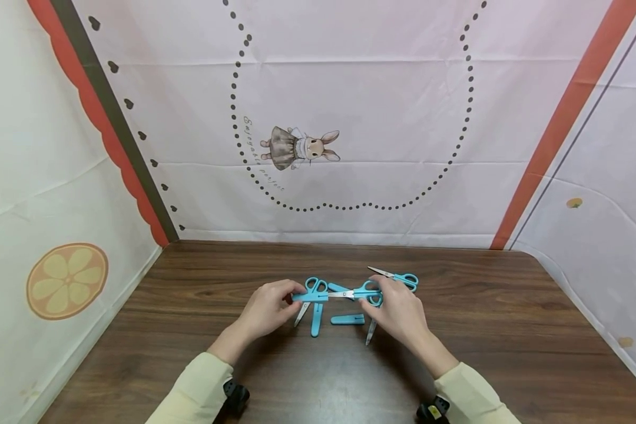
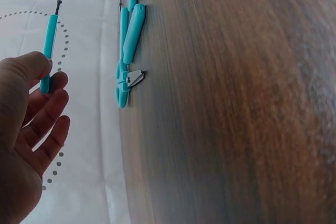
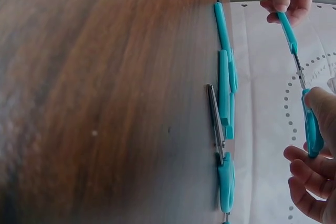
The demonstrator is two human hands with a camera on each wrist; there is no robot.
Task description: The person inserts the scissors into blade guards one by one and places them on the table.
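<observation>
Over the table [image 1: 509, 330], the left hand [image 1: 267, 303] is pinching a sheath [image 1: 311, 298] and the right hand [image 1: 399, 306] is gripping scissors [image 3: 313, 129], blades [image 1: 341, 294] seemingly partly inside, so sheathing or unsheathing is likely proceeding, the next move calling for straight alignment.

Head view facing forward and down, wrist views close, sideways, sharing scissors [image 3: 308, 111]

A brown table [image 1: 201, 294] meets a pale backdrop [image 1: 381, 118]; 1 printed rabbit [image 1: 286, 148] appears sideways there.
</observation>
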